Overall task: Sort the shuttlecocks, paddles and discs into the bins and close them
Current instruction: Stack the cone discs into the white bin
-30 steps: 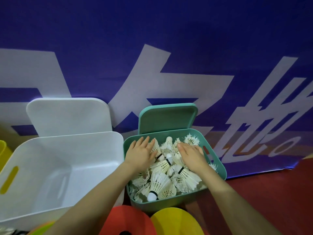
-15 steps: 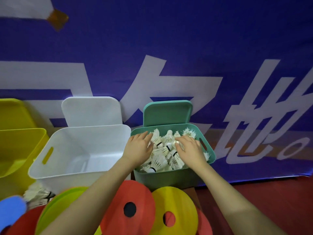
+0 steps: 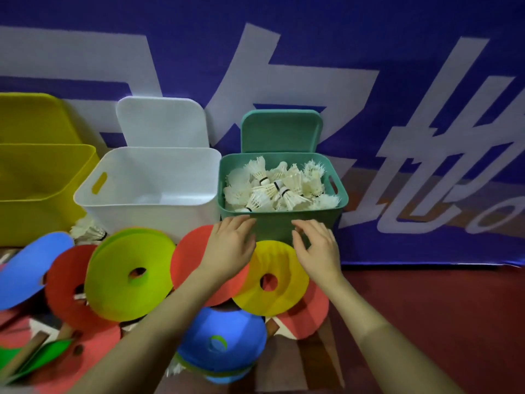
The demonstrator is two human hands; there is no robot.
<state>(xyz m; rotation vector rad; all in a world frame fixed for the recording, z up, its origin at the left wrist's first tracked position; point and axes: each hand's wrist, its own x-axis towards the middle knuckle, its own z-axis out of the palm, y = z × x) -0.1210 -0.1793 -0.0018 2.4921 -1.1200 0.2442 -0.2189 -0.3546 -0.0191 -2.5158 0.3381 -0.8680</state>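
A yellow bin [image 3: 42,177] stands at far left, then an empty white bin [image 3: 147,180] with its lid [image 3: 162,122] propped behind. Discs [image 3: 129,273] lie scattered in front. The left hand [image 3: 230,245] and right hand [image 3: 318,248] hover with loosely spread, empty fingers just before the green bin [image 3: 284,223], which is heaped with shuttlecocks [image 3: 278,189], its lid [image 3: 281,130] upright behind.

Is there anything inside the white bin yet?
No. The white bin shows only its bare inside, while the shuttlecocks fill the green bin beside it.
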